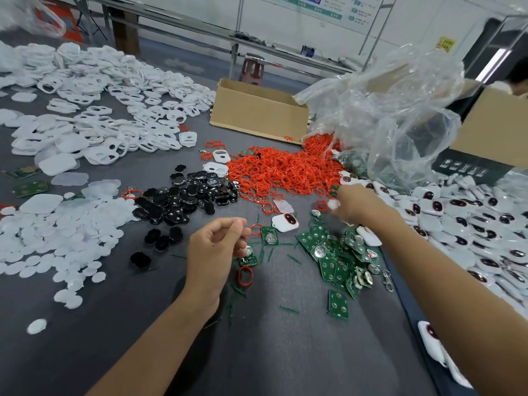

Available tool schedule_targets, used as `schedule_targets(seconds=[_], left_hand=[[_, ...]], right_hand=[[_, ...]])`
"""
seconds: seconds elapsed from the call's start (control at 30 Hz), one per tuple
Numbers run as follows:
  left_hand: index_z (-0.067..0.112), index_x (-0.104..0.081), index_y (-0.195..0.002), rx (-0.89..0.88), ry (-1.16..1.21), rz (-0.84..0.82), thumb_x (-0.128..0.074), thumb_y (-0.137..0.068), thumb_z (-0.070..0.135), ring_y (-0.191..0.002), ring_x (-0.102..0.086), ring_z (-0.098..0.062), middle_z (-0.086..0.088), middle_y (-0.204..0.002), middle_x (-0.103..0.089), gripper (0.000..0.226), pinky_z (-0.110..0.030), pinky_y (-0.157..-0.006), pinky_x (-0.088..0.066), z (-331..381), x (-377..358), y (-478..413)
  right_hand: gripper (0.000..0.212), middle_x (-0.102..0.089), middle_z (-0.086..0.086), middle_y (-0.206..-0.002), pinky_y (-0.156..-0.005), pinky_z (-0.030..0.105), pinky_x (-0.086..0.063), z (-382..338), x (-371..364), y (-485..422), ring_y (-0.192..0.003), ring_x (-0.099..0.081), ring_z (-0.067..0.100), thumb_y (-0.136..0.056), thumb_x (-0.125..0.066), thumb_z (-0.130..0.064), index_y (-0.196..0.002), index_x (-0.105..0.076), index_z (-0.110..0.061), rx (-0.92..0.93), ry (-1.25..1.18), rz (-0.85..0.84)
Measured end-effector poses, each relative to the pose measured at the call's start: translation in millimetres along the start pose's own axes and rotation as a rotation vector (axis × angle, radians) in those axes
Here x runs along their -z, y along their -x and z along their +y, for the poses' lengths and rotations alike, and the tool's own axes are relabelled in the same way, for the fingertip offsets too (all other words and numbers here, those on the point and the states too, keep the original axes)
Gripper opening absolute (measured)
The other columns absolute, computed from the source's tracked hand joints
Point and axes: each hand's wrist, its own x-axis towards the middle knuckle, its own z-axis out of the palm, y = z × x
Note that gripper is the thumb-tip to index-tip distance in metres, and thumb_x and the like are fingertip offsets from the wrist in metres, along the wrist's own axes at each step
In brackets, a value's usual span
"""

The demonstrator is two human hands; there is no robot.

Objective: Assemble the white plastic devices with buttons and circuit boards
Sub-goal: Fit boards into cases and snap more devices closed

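My left hand (213, 250) hovers over the grey table, fingers curled, pinching a small red ring (255, 229). A green circuit board with a coin cell (248, 256) lies just under its fingers. My right hand (353, 205) reaches toward the red ring pile (281, 172) and holds a white plastic piece (333, 204). A white device with a dark button (285, 222) lies between the hands. Green circuit boards (338, 260) are heaped below the right hand. Black buttons (183, 201) lie to the left.
White shells (114, 110) cover the far left, and white discs (57, 235) the near left. Assembled white devices (471, 224) are heaped at the right. A cardboard box (257, 110) and a clear plastic bag (385, 115) stand behind. A loose red ring (245, 276) lies near the left wrist.
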Motion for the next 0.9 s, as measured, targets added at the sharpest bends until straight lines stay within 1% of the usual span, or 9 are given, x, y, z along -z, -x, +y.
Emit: schedule_targets(seconds=[0.07,0.1,0.13,0.2,0.33,0.47,0.7,0.8,0.9], left_hand=[[0.006,-0.071,-0.09,0.003,-0.003,0.003,-0.057,-0.094,0.005,-0.062,-0.059,-0.008,-0.004,-0.075,-0.072,0.015,-0.017,-0.057,-0.053,0,-1,0],[0.006,-0.071,-0.091,0.006,-0.002,0.005,-0.057,-0.094,0.005,-0.063,-0.059,-0.008,-0.005,-0.075,-0.072,0.014,-0.017,-0.057,-0.053,0,-1,0],[0.005,-0.071,-0.091,0.007,0.002,0.007,-0.056,-0.094,0.005,-0.062,-0.059,-0.008,-0.004,-0.075,-0.072,0.014,-0.017,-0.057,-0.053,0,-1,0],[0.005,-0.07,-0.092,0.01,0.014,0.005,-0.056,-0.094,0.005,-0.061,-0.059,-0.007,-0.003,-0.073,-0.072,0.014,-0.017,-0.057,-0.053,0,0,0],[0.005,-0.07,-0.09,0.022,0.042,0.007,-0.058,-0.093,0.006,-0.06,-0.059,-0.007,-0.002,-0.073,-0.071,0.012,-0.017,-0.057,-0.053,-1,1,0],[0.007,-0.07,-0.089,0.017,0.029,0.001,-0.058,-0.093,0.006,-0.06,-0.06,-0.005,-0.001,-0.072,-0.072,0.013,-0.016,-0.057,-0.052,-2,1,-1],[0.003,-0.069,-0.092,0.01,0.011,0.009,-0.056,-0.094,0.004,-0.057,-0.059,-0.004,-0.006,-0.075,-0.07,0.013,-0.016,-0.055,-0.052,-1,0,-2],[0.002,-0.069,-0.094,0.011,0.009,0.004,-0.056,-0.094,0.004,-0.058,-0.059,-0.006,-0.007,-0.077,-0.07,0.013,-0.016,-0.056,-0.052,-1,0,-2],[0.004,-0.069,-0.092,0.014,0.022,0.003,-0.056,-0.094,0.004,-0.061,-0.059,-0.008,-0.007,-0.076,-0.07,0.013,-0.017,-0.056,-0.053,0,1,0]], right_hand=[[0.022,-0.063,0.015,-0.104,-0.075,0.034,-0.047,-16,7,2,-0.089,-0.057,0.028,-0.091,-0.057,-0.027,-0.096,-0.058,-0.006,0.13,-0.083,0.096],[0.03,-0.061,0.014,-0.114,-0.086,0.037,-0.049,-28,8,5,-0.099,-0.057,0.028,-0.092,-0.057,-0.028,-0.115,-0.057,-0.008,0.233,-0.134,0.086],[0.041,-0.057,0.013,-0.121,-0.093,0.039,-0.045,-39,8,9,-0.108,-0.055,0.027,-0.092,-0.057,-0.029,-0.129,-0.052,-0.013,0.343,-0.156,0.044],[0.049,-0.049,0.014,-0.126,-0.096,0.04,-0.04,-56,1,14,-0.115,-0.049,0.03,-0.094,-0.053,-0.031,-0.14,-0.042,-0.017,0.485,-0.105,-0.055],[0.047,-0.037,0.018,-0.128,-0.083,0.041,-0.041,-64,-17,19,-0.105,-0.053,0.04,-0.099,-0.043,-0.031,-0.139,-0.033,-0.011,0.483,-0.048,-0.018],[0.045,-0.033,0.018,-0.122,-0.071,0.042,-0.041,-65,-31,23,-0.084,-0.055,0.04,-0.101,-0.036,-0.037,-0.138,-0.028,-0.013,0.432,-0.117,0.049],[0.047,-0.042,0.02,-0.117,-0.071,0.041,-0.04,-64,-40,16,-0.09,-0.055,0.042,-0.099,-0.041,-0.042,-0.138,-0.027,-0.02,0.364,-0.201,0.066],[0.045,-0.044,0.022,-0.117,-0.079,0.044,-0.045,-63,-37,12,-0.095,-0.054,0.041,-0.099,-0.041,-0.04,-0.136,-0.029,-0.018,0.367,-0.192,0.035],[0.046,-0.046,0.021,-0.117,-0.084,0.042,-0.042,-57,-31,22,-0.1,-0.052,0.04,-0.098,-0.042,-0.042,-0.137,-0.03,-0.019,0.378,-0.291,0.049]])
